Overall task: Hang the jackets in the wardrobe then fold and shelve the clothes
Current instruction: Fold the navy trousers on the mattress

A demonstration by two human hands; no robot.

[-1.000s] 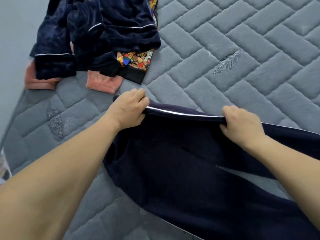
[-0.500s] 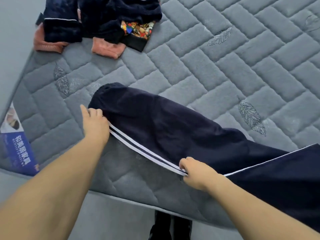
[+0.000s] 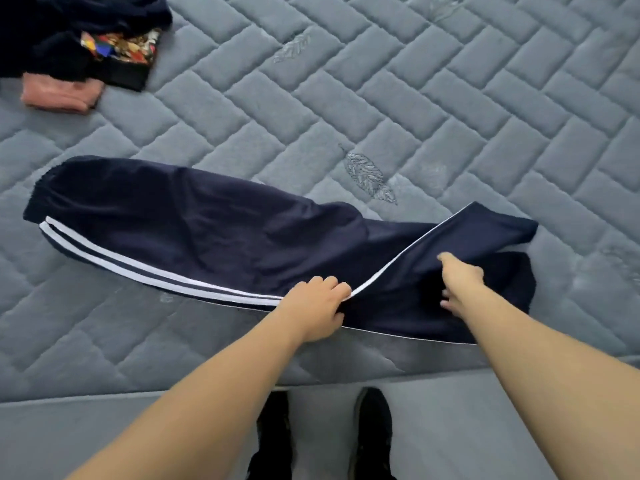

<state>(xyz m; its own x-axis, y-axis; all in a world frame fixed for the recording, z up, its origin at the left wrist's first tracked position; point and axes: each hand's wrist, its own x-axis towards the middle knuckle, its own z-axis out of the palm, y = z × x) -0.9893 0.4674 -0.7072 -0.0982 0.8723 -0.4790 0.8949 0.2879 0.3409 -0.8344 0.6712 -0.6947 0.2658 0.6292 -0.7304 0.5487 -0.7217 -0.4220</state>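
Observation:
Navy track trousers (image 3: 207, 223) with two white side stripes lie stretched across the grey quilted mattress (image 3: 415, 98), close to its front edge. Their right part is folded back over itself, with a thin white piping line running diagonally. My left hand (image 3: 317, 304) grips the striped seam at the fold, fingers curled over the edge and thumb beneath. To its right, my right hand (image 3: 459, 282) rests on the folded navy cloth with fingers stretched forward and thumb spread.
A pile of clothes (image 3: 79, 36) sits at the mattress's far left: dark navy velvet, a colourful printed piece (image 3: 121, 46) and a pink cuff (image 3: 60, 95). The mattress front edge runs just below my hands. My two black shoes (image 3: 325, 434) stand on the grey floor.
My left hand has slid right from the waistband end to the middle of the striped seam. My right hand let go of the seam and moved onto the cloth farther right.

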